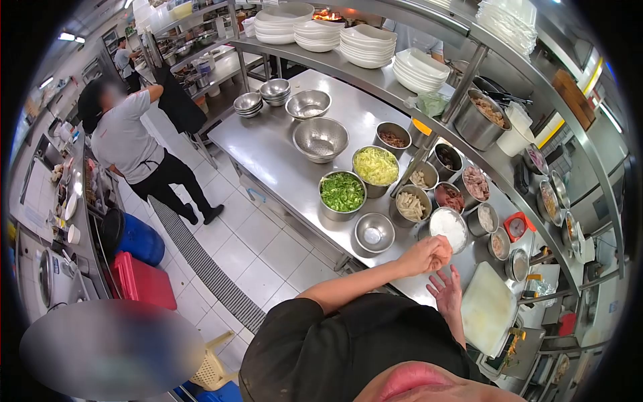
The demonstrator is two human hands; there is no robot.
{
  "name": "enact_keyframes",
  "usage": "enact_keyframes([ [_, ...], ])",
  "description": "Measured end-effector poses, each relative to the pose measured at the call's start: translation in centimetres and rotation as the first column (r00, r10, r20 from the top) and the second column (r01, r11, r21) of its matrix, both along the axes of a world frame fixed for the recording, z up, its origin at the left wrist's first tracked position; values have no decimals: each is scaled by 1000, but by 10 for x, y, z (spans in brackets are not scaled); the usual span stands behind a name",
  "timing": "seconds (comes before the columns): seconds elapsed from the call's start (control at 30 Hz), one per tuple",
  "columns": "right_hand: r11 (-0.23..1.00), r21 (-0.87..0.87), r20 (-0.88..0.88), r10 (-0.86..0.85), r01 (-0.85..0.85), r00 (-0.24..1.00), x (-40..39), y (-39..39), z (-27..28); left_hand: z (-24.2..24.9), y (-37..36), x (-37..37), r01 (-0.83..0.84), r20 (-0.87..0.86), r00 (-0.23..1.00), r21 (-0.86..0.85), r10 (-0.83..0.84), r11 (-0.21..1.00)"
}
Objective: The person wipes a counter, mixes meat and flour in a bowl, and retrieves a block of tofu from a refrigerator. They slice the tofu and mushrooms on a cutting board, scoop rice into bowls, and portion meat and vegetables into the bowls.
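Note:
My left hand (430, 256) is closed, fingers curled together, at the near rim of a round container of white stuff (447, 226). Whatever it holds, if anything, is hidden. Just below it, my right hand (447, 292) is open with the fingers apart, between that container and a white cutting board (487, 309). To the left of my left hand is a bare steel bowl (375, 233). Close by stand a pot of chopped green vegetables (342, 192), a pot of shredded pale-green vegetable (376, 165) and a pot of pale strips (410, 206).
Several tubs of meat (475, 183) crowd the steel counter (268, 144) at right, near a red device (516, 226). A shelf with stacked white dishes (367, 45) runs above. Another person (134, 137) stands across the aisle, near a blue barrel (142, 240) and red box (142, 281).

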State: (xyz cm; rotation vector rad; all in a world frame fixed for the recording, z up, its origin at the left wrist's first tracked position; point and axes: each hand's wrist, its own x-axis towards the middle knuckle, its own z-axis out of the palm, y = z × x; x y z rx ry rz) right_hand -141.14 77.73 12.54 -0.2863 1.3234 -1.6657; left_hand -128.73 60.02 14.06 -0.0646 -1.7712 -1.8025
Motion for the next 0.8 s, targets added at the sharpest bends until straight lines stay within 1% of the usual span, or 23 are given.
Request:
enact_keyframes([
  [0.03,999,-35,82,-22,25,996,17,-3,20,6,-2,3,-155,9,985,-380,171,912],
  [0.07,995,-101,107,0,11,994,31,-8,32,0,3,-1,-156,8,985,-380,172,912],
  [0.1,995,-100,105,1,9,994,23,-10,16,-13,15,-10,-51,156,980,-399,122,915],
  [0.13,984,-173,101,49,-31,994,10,-12,-13,-21,24,-14,57,302,951,-402,73,914],
  [0.17,967,-245,94,95,-70,991,2,-12,-29,-23,27,-12,57,302,951,-402,73,914],
  [0.2,980,-188,-31,54,-59,998,0,-8,-30,-24,29,-9,120,283,959,-426,6,897],
  [0.23,980,-189,-32,56,-61,998,-12,-3,-38,-24,29,-7,179,264,963,-452,-60,874],
  [0.27,980,-194,-51,26,-35,998,-30,5,-50,-35,25,-10,259,279,949,-417,-148,871],
  [0.3,980,-198,-67,-5,-9,998,-46,13,-62,-32,23,-4,260,282,948,-416,-148,871],
  [0.33,978,-137,-144,-178,158,973,-55,16,-67,-24,20,6,251,295,945,-384,-140,888],
  [0.37,987,-82,-233,-153,137,960,-80,30,-84,-17,18,14,241,306,943,-351,-132,905],
  [0.4,963,-18,-394,-255,270,883,-86,33,-85,-14,15,18,198,330,940,-328,-84,924],
  [0.43,914,20,-549,-329,405,769,-93,34,-89,-14,10,19,194,330,941,-328,-80,925],
  [0.47,916,20,-549,-326,402,769,-102,38,-92,-16,6,20,157,353,935,-312,-40,937],
  [0.5,946,121,-573,-181,301,799,-116,44,-102,-17,1,21,119,375,927,-296,1,948],
  [0.53,955,223,-581,-32,197,813,-125,47,-114,-19,-3,23,114,373,928,-295,5,949],
  [0.57,955,224,-582,-27,193,813,-129,47,-130,-21,-7,25,109,376,927,-262,-3,959],
  [0.6,964,244,-759,120,109,640,-125,41,-138,-22,-11,27,105,378,926,-227,-11,968],
  [0.63,959,283,-878,246,31,411,-124,38,-144,-23,-13,30,99,378,926,-225,-7,969],
  [0.67,896,284,-901,371,342,-224,-116,39,-154,-24,-15,33,69,378,926,-214,17,974],
  [0.7,895,289,-901,374,340,-221,-107,32,-151,-25,-17,36,44,380,924,-201,37,979],
  [0.73,904,293,-875,385,312,-293,-98,19,-147,-32,-21,37,51,387,922,-195,29,979],
  [0.8,901,328,-809,423,284,-408,-77,-4,-131,-52,-28,34,11,335,941,-171,48,985],
])
